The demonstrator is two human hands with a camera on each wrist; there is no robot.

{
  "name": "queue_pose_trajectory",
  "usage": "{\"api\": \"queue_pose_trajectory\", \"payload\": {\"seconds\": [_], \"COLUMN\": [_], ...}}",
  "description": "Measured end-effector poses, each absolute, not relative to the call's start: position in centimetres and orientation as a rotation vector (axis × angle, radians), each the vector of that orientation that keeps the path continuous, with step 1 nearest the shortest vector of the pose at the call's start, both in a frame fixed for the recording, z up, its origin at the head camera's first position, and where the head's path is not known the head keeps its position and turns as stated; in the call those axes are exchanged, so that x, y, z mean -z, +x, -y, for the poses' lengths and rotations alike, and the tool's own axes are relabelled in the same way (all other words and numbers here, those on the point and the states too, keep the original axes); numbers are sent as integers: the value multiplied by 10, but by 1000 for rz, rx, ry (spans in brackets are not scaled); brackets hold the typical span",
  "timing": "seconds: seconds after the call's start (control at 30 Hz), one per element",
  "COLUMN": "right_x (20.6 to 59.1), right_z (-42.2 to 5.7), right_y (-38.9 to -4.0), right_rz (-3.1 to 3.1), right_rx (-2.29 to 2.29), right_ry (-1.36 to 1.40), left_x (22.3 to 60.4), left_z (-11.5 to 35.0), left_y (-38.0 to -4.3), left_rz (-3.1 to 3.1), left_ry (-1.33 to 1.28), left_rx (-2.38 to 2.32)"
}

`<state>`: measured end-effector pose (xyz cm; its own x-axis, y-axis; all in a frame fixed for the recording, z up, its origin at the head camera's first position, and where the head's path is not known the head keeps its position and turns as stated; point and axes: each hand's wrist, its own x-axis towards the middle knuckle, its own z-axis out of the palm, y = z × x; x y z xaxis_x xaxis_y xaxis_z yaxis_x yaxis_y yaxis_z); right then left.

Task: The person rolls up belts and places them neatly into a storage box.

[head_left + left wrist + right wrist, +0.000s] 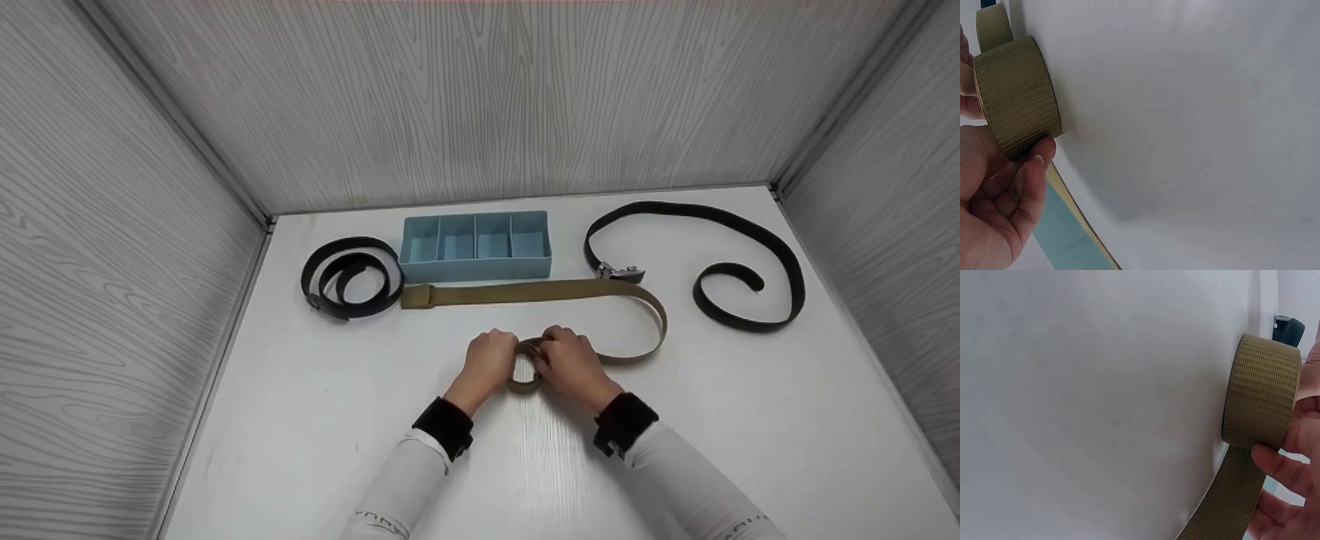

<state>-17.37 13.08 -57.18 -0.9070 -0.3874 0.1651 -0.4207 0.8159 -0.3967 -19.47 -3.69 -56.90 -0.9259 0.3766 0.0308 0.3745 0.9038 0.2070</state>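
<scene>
A tan webbing belt (517, 292) runs from its flat buckle end (417, 297) rightward, bends round, and comes back to a loop between both hands. My left hand (490, 358) pinches the left side of that rolled loop (1019, 95), thumb and fingertip at its lower edge in the left wrist view. On the loop's other side my right hand (574, 364) grips the belt, the thumb at the roll (1264, 391) and fingers behind the strip that leads away. The roll stands on its edge on the white table (337, 450).
Behind the tan belt stands a blue box (476, 270) with several compartments. A coiled black belt (352, 309) lies at its left. To the right, another black belt (787, 262) with a silver buckle (619, 273) lies in an open curl. Grey wood-grain walls enclose the table.
</scene>
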Motion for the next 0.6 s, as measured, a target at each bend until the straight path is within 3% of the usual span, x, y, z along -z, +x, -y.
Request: {"api": "queue_pose_trajectory", "payload": {"seconds": [0.33, 0.6], "right_x": [569, 563], "right_z": [-133, -138], "right_y": [-179, -177], "right_rz": [2919, 2970], "right_rx": [-543, -508], "right_ry": [730, 657], "left_x": [570, 574], "left_z": [41, 38], "left_y": [-197, -195], "left_rz": [-3028, -3105], "left_ry": [871, 859], "left_rx": [-313, -265]}}
